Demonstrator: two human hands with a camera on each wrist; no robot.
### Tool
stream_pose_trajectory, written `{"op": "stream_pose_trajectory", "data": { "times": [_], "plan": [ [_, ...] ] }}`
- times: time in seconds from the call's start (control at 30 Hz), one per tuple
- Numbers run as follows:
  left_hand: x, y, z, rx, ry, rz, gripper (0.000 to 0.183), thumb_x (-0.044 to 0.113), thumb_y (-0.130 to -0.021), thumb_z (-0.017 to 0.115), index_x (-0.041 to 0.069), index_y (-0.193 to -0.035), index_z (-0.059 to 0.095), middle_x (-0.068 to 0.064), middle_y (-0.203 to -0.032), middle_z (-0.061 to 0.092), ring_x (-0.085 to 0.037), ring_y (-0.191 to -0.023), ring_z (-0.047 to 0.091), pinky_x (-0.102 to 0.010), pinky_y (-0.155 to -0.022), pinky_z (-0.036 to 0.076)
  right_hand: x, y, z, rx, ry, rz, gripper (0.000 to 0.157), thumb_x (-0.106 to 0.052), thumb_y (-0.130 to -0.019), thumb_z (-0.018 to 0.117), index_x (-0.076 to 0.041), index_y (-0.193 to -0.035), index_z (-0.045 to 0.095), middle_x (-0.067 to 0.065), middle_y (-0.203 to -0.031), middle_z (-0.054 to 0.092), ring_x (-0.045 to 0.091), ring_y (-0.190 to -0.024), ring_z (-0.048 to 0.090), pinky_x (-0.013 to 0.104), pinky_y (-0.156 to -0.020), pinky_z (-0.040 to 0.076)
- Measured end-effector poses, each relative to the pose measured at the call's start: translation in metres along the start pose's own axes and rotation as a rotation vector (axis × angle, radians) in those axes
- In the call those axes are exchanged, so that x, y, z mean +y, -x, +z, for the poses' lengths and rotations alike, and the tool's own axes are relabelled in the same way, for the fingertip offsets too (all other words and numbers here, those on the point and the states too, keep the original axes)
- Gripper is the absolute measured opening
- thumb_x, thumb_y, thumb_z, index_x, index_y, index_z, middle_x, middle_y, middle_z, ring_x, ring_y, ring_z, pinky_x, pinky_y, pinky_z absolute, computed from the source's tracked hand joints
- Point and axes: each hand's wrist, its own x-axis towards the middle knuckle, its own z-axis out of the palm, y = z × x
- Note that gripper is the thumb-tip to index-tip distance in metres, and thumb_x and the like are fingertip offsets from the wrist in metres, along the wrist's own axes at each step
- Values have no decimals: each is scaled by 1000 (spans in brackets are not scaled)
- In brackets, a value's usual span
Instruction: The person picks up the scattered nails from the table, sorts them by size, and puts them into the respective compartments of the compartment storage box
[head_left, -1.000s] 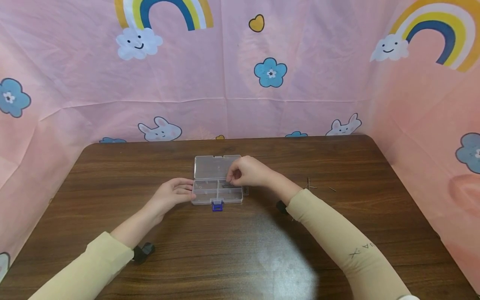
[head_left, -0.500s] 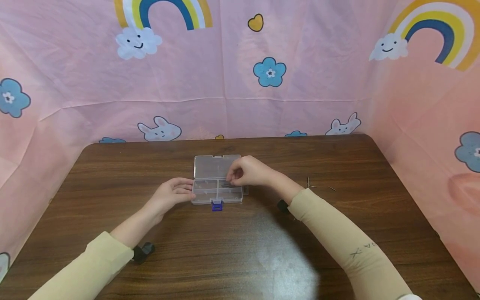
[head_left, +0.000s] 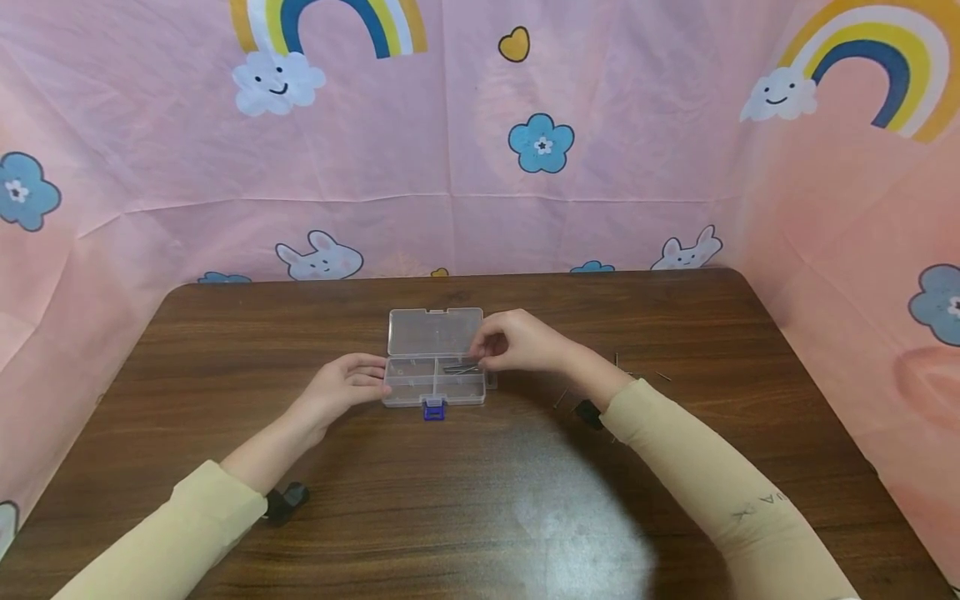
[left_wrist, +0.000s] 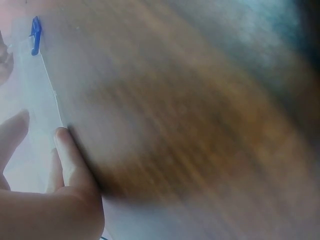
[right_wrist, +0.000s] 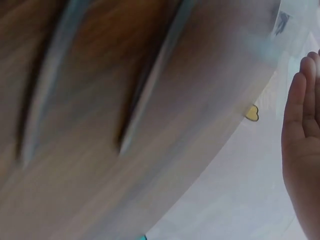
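A clear plastic compartment box (head_left: 435, 403) with a blue latch (head_left: 433, 410) lies on the table, its lid (head_left: 435, 331) folded back. Several thin, nail-like metal pieces (head_left: 459, 368) lie in its back right compartment. My left hand (head_left: 347, 386) holds the box's left end, thumb at the front and fingers along the side. Over the right end is my right hand (head_left: 521, 340), thumb and forefinger loosely bent and nothing visible between them. In the right wrist view its fingers (right_wrist: 296, 97) are extended side by side.
More thin metal pieces (head_left: 562, 398) lie on the brown table (head_left: 450, 517) right of the box, some partly behind the right forearm. Two large blurred ones (right_wrist: 150, 95) show close up in the right wrist view. A pink printed cloth (head_left: 465, 167) hangs behind the table.
My right hand has shifted right, from over the back right compartment to its right edge, uncovering more of the metal pieces inside. The left hand and the box stay in place.
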Motion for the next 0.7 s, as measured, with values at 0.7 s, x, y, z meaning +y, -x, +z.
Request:
{"op": "stream_pose_trajectory", "data": {
  "times": [0.7],
  "plan": [
    [-1, 0, -2, -7, -3, 2, 63, 20, -99, 75, -4, -151, 48, -27, -148, 59, -32, -129, 64, -54, -116, 46, 22, 61, -27, 31, 20, 86, 11, -1, -91, 80, -3, -102, 79, 7, -100, 77, 17, -91, 71, 36, -82, 64]
  ]
}}
